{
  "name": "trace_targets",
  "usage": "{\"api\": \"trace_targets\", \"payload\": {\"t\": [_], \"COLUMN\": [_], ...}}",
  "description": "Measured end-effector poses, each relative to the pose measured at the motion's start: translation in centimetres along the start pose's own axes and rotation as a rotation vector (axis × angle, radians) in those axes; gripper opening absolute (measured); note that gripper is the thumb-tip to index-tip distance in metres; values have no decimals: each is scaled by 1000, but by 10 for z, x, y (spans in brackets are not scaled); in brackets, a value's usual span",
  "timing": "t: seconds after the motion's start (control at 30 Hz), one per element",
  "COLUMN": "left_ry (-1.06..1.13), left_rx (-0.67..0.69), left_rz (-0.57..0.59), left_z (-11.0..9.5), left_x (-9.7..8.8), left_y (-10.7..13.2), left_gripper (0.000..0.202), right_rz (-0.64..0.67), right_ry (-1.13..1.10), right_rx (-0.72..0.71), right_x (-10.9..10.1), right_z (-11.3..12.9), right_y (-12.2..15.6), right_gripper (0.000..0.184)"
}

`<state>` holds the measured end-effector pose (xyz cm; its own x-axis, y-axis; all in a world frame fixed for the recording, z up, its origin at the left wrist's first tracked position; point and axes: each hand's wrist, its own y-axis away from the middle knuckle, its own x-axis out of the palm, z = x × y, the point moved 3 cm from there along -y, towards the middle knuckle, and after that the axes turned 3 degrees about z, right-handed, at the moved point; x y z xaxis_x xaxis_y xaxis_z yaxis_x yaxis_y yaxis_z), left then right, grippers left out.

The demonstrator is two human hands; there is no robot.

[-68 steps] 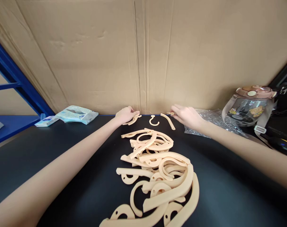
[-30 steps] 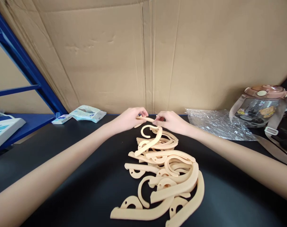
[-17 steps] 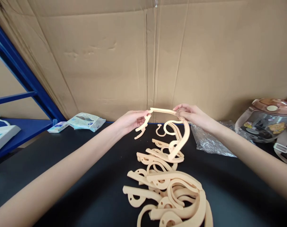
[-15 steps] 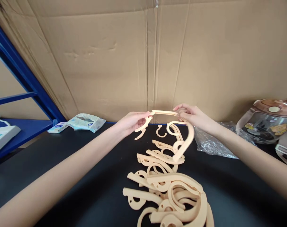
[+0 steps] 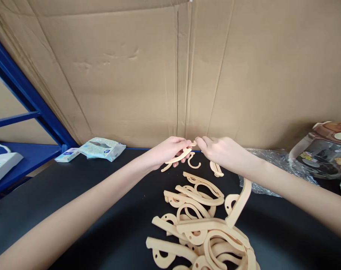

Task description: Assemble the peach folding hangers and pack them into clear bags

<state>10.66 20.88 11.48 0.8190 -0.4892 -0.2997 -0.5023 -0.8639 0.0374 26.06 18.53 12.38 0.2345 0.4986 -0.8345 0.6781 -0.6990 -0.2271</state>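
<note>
Soft, even light, dark shadows on black tabletop (image 5: 117, 221), stretched edges

Hanger parts (image 5: 201, 225) heaped on table (image 5: 122, 232); packets (image 5: 103, 149) left; jug (image 5: 322, 157) right, apparently touching plastic wrap (image 5: 280, 157).

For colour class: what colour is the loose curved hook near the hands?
The curved hook is pale peach: head view.

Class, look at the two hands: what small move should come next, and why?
Perhaps ease the right hand slightly toward the left hand to pinch the small beige end showing between them: the left hand grips a curved beige piece, and the right hand's fingertips are right beside that end.
</note>
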Motion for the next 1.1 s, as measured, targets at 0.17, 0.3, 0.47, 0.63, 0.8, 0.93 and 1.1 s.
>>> {"api": "trace_targets", "payload": {"t": [0.17, 0.3, 0.47, 0.63, 0.8, 0.93, 1.1], "left_ry": [-194, -242, -260, -254, -314, -257, 97], "left_rx": [86, -31, -283, -378, -324, -208, -164], "left_rz": [-247, -276, -332, -272, -312, -355, -6], "left_z": [5, 25, 69, 95, 92, 74, 41], "left_x": [7, -22, -75, -74, -65, -54, -18], "left_y": [9, -1, -22, -27, -21, -14, -4], "left_gripper": [20, 20, 26, 31, 29, 34, 84], "right_rz": [30, -48, -169, -244, -291, -416, -741], "right_ry": [-522, -994, -1538, -1676, -1918, -2039, -1994], "right_rx": [174, 412, 615, 789, 900, 970, 843], "right_x": [13, 21, 25, 22, 22, 24, 26], "right_z": [-21, -44, -44, -39, -40, -43, -41], "right_y": [-10, -7, 1, 4, 3, 5, 10], "right_gripper": [18, 19, 22, 18, 21, 26, 16]}}
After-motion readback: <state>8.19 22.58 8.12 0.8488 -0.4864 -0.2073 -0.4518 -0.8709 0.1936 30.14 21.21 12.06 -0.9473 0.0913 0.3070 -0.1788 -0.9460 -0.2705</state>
